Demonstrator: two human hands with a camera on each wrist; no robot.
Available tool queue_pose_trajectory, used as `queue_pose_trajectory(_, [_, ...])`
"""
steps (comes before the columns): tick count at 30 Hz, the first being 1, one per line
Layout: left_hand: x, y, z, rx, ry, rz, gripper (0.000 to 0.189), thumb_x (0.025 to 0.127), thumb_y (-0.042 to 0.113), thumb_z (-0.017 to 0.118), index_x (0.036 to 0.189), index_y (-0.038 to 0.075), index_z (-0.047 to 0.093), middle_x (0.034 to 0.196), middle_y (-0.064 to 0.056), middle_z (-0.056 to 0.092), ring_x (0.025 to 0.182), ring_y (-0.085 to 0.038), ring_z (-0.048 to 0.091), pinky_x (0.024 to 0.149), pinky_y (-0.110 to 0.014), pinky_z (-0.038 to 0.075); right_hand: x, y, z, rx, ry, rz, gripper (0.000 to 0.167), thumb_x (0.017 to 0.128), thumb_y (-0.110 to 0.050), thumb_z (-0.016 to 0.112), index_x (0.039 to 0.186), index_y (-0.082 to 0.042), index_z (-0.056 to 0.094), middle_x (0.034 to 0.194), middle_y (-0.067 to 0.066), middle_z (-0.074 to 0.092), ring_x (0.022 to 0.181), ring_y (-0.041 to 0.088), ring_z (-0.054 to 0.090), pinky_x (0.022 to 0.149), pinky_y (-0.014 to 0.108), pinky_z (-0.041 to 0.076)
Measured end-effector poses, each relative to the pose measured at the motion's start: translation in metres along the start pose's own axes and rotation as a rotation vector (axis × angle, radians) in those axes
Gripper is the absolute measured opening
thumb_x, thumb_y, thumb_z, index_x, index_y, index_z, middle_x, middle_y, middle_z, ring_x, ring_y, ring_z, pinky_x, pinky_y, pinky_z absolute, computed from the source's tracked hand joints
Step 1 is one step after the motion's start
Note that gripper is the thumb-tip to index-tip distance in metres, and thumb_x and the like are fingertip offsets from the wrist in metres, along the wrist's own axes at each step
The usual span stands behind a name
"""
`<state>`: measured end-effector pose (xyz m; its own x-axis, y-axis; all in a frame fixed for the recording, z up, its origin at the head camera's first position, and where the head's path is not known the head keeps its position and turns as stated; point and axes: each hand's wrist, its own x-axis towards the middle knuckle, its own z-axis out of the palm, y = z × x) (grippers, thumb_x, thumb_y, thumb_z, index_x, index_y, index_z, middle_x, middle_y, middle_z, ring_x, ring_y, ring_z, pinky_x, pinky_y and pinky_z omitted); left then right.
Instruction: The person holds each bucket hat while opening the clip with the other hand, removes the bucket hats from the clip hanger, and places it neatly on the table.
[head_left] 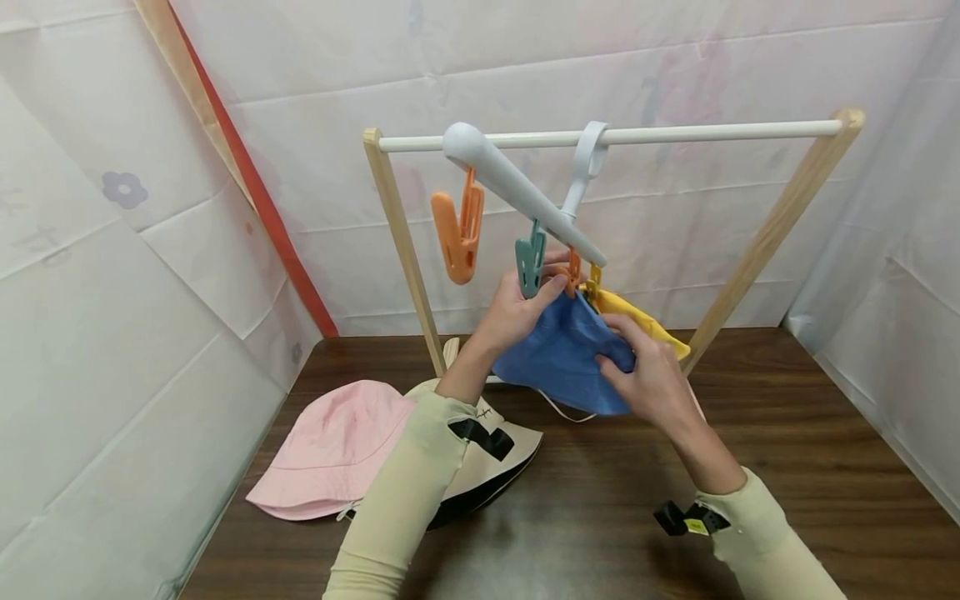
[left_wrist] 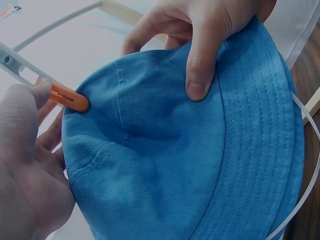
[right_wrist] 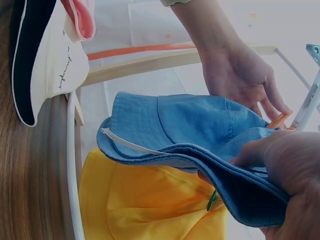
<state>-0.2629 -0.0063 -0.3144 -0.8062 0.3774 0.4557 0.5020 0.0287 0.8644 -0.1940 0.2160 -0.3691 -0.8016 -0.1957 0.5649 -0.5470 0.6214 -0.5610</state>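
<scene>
A blue bucket hat (head_left: pixel 558 358) hangs tilted under a light grey hanger (head_left: pixel 517 187), its crown towards an orange clothespin (left_wrist: pixel 70 96). My left hand (head_left: pixel 519 304) pinches that clothespin between thumb and fingers; its tip overlaps the edge of the hat's crown. My right hand (head_left: pixel 648 371) grips the hat by its side, thumb on the outer cloth and other fingers partly hidden behind. A thin white cord (left_wrist: pixel 307 117) loops from the brim. Just behind the blue hat, a yellow hat (head_left: pixel 645 321) hangs from a yellow clothespin (head_left: pixel 595 279).
The hanger hooks over the white bar (head_left: pixel 697 132) of a wooden-legged rack (head_left: pixel 776 229). A larger orange clothespin (head_left: pixel 459 229) and a teal one (head_left: pixel 529 260) hang from it. A pink hat (head_left: pixel 341 446) and a cream hat (head_left: pixel 491 458) lie on the brown table (head_left: pixel 592 517).
</scene>
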Motion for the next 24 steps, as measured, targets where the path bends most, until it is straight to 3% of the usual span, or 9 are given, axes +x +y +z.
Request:
queue_pose_trajectory(5, [-0.0001,-0.0008,-0.0001,0.015,0.001,-0.009,0.045,0.117,0.007,0.056,0.16,-0.005,0.055,0.152,-0.032,0.067,0.143,-0.046,0.065,0.13,-0.052,0.049,-0.0001,-0.0001,0.0003,0.011,0.004,0.008,0.049,0.094,0.008,0.079,0.141,-0.004,0.068,0.128,0.032,0.08,0.113,0.053,0.079,0.093,0.07,0.063])
queue_pose_trajectory(11, [0.0011,-0.0017,-0.0012,0.047,-0.01,-0.019,0.046,0.118,0.011,0.055,0.161,-0.003,0.054,0.148,-0.031,0.07,0.142,-0.044,0.067,0.132,-0.052,0.047,-0.0003,0.0004,0.0,0.023,0.013,-0.004,0.049,0.094,0.009,0.079,0.14,-0.003,0.069,0.127,0.032,0.08,0.113,0.053,0.08,0.093,0.07,0.063])
queue_pose_trajectory(17, [0.0037,0.0,-0.0021,0.0,-0.025,0.002,0.046,0.116,0.003,0.055,0.16,-0.009,0.052,0.148,-0.036,0.068,0.144,-0.048,0.066,0.132,-0.049,0.048,-0.0008,0.0007,0.0002,0.022,0.032,-0.023,0.048,0.092,0.009,0.08,0.138,-0.003,0.069,0.124,0.031,0.082,0.11,0.052,0.081,0.091,0.069,0.064])
queue_pose_trajectory(24, [0.0064,-0.0016,-0.0061,-0.057,-0.041,-0.021,0.044,0.115,0.001,0.055,0.159,-0.007,0.054,0.149,-0.036,0.066,0.143,-0.049,0.066,0.134,-0.044,0.046,-0.0009,0.0008,-0.0001,0.026,0.042,-0.033,0.049,0.092,0.01,0.08,0.138,-0.003,0.07,0.123,0.031,0.082,0.11,0.05,0.081,0.09,0.068,0.064])
